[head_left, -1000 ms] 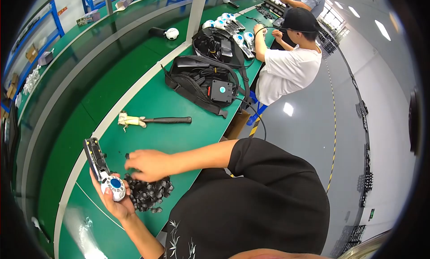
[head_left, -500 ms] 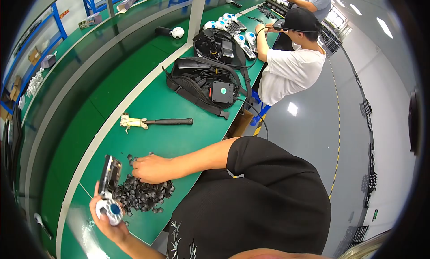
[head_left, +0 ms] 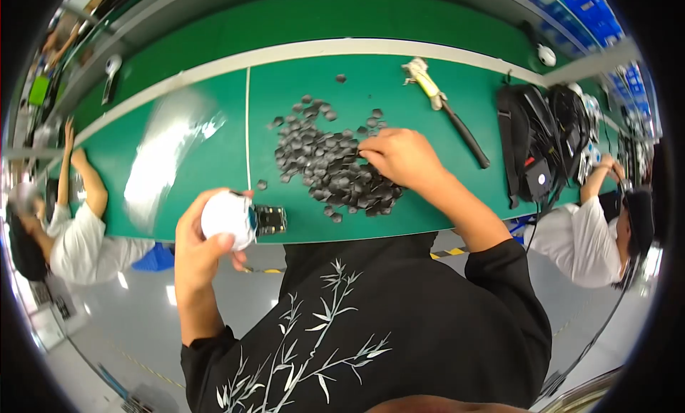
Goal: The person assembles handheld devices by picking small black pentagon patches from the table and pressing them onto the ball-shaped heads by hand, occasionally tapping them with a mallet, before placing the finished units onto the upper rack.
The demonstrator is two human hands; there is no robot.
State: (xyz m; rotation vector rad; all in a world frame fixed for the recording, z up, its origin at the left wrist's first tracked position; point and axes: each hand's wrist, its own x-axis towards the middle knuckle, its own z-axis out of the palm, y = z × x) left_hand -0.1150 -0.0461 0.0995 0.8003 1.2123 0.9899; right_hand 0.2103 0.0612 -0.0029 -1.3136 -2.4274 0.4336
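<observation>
Head view: a pile of small black pieces (head_left: 325,159) lay on the green bench (head_left: 300,70), and both hands worked around it. The left hand (head_left: 193,250), on the pile's left and near side, had its grip wrapped about the white ball-shaped end of a device (head_left: 225,219), thumb across the front. The device was apart from the pile, lifted at the bench's near edge; its long axis ran roughly sideways, with the dark open section (head_left: 272,219) turned toward the pile's near side. The right hand (head_left: 407,159) was at the pile's right edge, fingertips bunched down among the pieces; whether its grip had pinched one, I could not tell. From that grip the device lay to the left and nearer the body, across the pile's near side. One loose piece (head_left: 262,184) sat between the pile and the device. Beyond the pile to the right lay a hammer-like tool (head_left: 452,114), and farther right a black bag (head_left: 524,138).
</observation>
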